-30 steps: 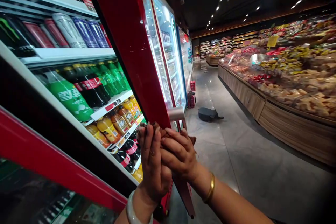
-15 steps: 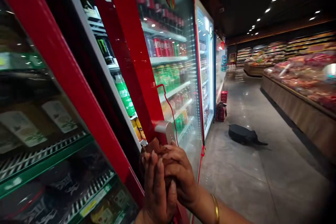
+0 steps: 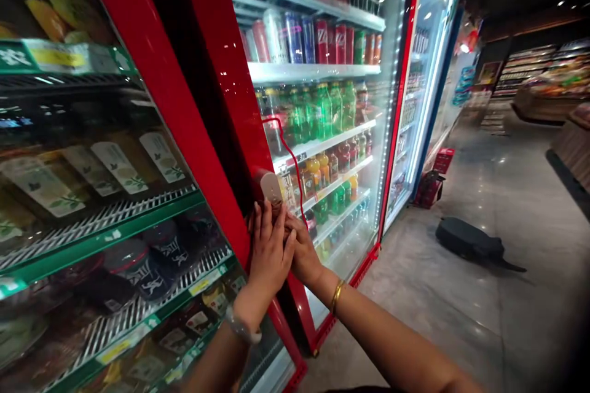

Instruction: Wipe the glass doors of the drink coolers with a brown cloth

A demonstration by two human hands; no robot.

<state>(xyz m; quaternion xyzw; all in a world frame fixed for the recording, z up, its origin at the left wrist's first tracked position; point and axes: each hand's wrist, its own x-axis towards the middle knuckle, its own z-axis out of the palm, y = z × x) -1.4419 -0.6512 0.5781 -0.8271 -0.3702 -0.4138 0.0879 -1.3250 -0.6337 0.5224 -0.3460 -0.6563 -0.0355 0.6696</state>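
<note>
Both my hands are at the silvery handle on the red-framed door of a glass drinks fridge. A crumpled brown cloth sits under my fingers just below the handle's top. My left hand, with a pale band at the wrist, lies on it with fingers stretched out. From the right, my right hand, below a gold bangle, curls its fingers round the cloth; its fingertips are partly hidden. A thin red cord hangs by the handle. Behind the glass are cans and green bottles.
On the left stands another fridge with bottles on green-edged shelves. Further right is a lit white fridge. A dark oblong object lies on the grey floor, near a red box.
The gap at the door's left side, where cans and a green bottle showed, has closed. My view has turned left and down, showing more of my forearms. Both hands stay at the handle.
</note>
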